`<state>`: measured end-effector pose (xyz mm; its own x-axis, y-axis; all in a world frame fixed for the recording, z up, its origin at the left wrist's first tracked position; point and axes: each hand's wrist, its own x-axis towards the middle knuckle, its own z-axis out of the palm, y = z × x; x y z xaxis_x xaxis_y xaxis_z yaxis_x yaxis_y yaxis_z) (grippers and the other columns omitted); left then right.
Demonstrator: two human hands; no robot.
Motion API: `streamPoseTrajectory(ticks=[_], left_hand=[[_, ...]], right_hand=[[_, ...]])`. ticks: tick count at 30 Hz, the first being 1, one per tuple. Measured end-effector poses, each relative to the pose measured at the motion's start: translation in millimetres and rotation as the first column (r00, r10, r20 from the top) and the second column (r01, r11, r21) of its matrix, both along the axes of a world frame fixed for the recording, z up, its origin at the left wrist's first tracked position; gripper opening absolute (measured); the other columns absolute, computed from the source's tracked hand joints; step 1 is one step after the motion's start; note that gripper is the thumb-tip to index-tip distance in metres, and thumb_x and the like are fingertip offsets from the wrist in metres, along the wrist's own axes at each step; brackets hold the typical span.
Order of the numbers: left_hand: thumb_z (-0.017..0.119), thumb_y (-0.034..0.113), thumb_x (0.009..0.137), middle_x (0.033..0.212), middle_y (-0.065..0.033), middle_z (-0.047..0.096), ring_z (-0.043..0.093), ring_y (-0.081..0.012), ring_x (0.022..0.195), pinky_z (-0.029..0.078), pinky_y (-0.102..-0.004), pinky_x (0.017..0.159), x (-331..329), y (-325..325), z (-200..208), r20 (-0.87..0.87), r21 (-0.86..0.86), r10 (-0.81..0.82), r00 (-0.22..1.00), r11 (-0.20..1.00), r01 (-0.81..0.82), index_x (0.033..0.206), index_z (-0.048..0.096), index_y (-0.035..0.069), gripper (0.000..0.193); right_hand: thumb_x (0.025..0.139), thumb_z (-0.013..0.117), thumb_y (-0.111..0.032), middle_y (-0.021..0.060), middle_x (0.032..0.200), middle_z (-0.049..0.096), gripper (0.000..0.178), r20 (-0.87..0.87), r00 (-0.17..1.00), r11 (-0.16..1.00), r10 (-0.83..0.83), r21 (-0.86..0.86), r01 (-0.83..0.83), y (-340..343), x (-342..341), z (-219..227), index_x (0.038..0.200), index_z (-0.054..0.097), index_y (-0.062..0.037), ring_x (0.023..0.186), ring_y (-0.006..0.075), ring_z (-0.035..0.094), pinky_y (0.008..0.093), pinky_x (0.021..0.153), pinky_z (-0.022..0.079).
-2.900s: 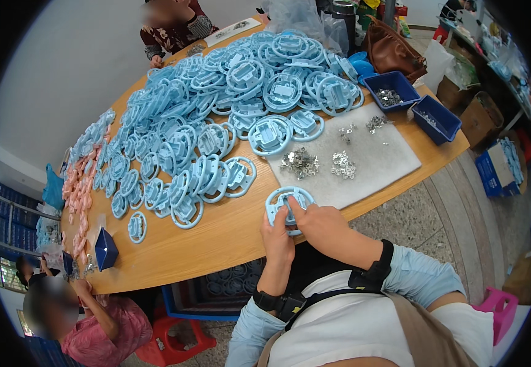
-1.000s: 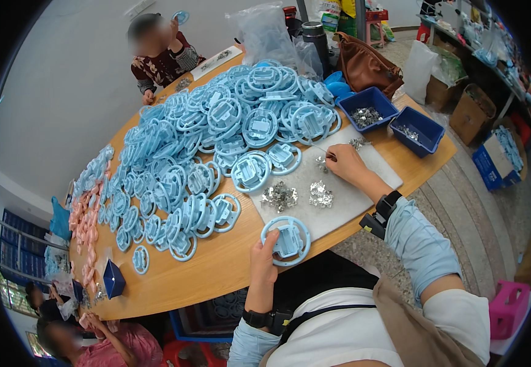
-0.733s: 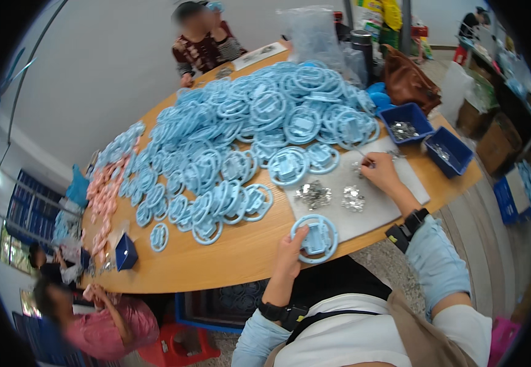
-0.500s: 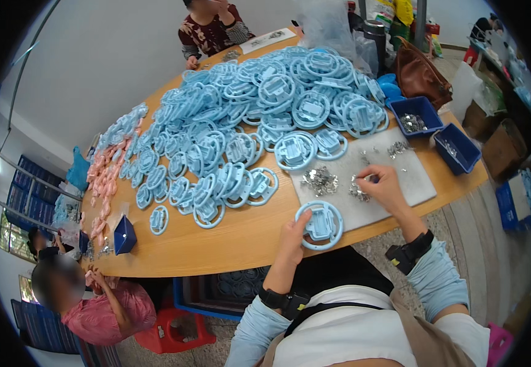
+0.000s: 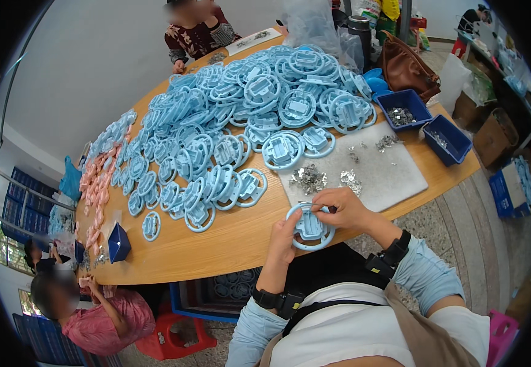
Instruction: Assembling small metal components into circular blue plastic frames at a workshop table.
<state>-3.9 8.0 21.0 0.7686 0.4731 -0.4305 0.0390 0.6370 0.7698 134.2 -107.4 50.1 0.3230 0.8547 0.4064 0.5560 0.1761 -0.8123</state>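
Observation:
My left hand point(image 5: 281, 240) grips the left rim of a round light-blue plastic part point(image 5: 310, 227), a ring with a moulded box-like middle. It is held up at the table's near edge, its open side facing up. My right hand point(image 5: 341, 208) is closed in a pinch over the part's upper right. A thin metallic thing and a dark bit show at its fingertips, too small to make out. Just beyond lie two heaps of small silver metal pieces, a darker heap point(image 5: 309, 178) and a brighter heap point(image 5: 351, 182), on a white board point(image 5: 394, 188).
A large pile of like blue parts point(image 5: 216, 110) covers the table's middle, with pink parts point(image 5: 96, 186) to its left. Blue bins point(image 5: 405, 110) of metal pieces stand right of the board. One person point(image 5: 109, 312) sits at left, another point(image 5: 198, 33) across the table.
My right hand has moved from the brighter metal heap toward me and left, onto the blue part. My left hand still holds that part. The view has shifted slightly.

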Motion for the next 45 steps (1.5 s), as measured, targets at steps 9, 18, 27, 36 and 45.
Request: streamPoseTrajectory(ticks=[9,18,27,36,45], left_hand=[[0.057,0.020,0.085,0.080,-0.0052,0.063,0.061,-0.0109,0.067,0.051,-0.0236,0.056,0,-1,0,-0.025,0.038,-0.022,0.999,0.999,0.023,0.094,0.060,0.000,0.022],[0.057,0.020,0.085,0.083,-0.0052,0.063,0.062,-0.0114,0.069,0.052,-0.0230,0.056,-1,0,-7,-0.035,0.100,-0.045,0.998,0.994,0.049,0.096,0.059,0.001,0.022],[0.055,0.021,0.087,0.080,-0.0036,0.062,0.060,-0.0102,0.067,0.050,-0.0228,0.055,0,-5,1,-0.031,0.065,-0.022,0.999,0.998,0.024,0.093,0.060,0.001,0.021],[0.056,0.023,0.086,0.075,-0.0020,0.061,0.058,-0.0084,0.061,0.046,-0.0207,0.049,0,-9,1,-0.030,0.100,0.022,0.999,0.995,-0.019,0.091,0.060,0.003,0.021],[0.056,0.024,0.087,0.080,-0.0036,0.062,0.059,-0.0092,0.067,0.049,-0.0231,0.056,-4,-4,-9,-0.044,0.159,-0.030,0.999,0.987,0.037,0.095,0.060,0.001,0.025]], right_hand=[[0.068,0.062,-0.009,0.0084,0.078,0.059,0.011,0.254,0.965,0.996,0.064,-0.076,-0.046,0,4,4,0.076,0.060,-0.0016,0.069,0.0279,0.059,0.0338,0.061,0.048],[0.066,0.062,-0.006,0.0093,0.080,0.060,0.012,0.331,0.934,0.981,0.131,-0.178,-0.074,3,7,13,0.077,0.062,-0.0009,0.068,0.0291,0.059,0.0342,0.061,0.048],[0.070,0.061,-0.007,0.0112,0.084,0.055,0.016,0.340,0.933,0.978,-0.118,-0.120,0.168,-1,-14,-1,0.085,0.060,-0.0021,0.066,0.0285,0.058,0.0357,0.058,0.048],[0.070,0.061,-0.008,0.0078,0.088,0.050,0.018,0.468,0.840,0.911,-0.274,-0.154,0.383,-9,-50,3,0.087,0.058,-0.0043,0.061,0.0250,0.058,0.0340,0.052,0.048],[0.070,0.061,-0.010,0.0092,0.087,0.051,0.014,0.456,0.842,0.919,-0.288,-0.115,0.376,-2,-48,-2,0.083,0.060,-0.0039,0.060,0.0258,0.059,0.0340,0.056,0.049]])
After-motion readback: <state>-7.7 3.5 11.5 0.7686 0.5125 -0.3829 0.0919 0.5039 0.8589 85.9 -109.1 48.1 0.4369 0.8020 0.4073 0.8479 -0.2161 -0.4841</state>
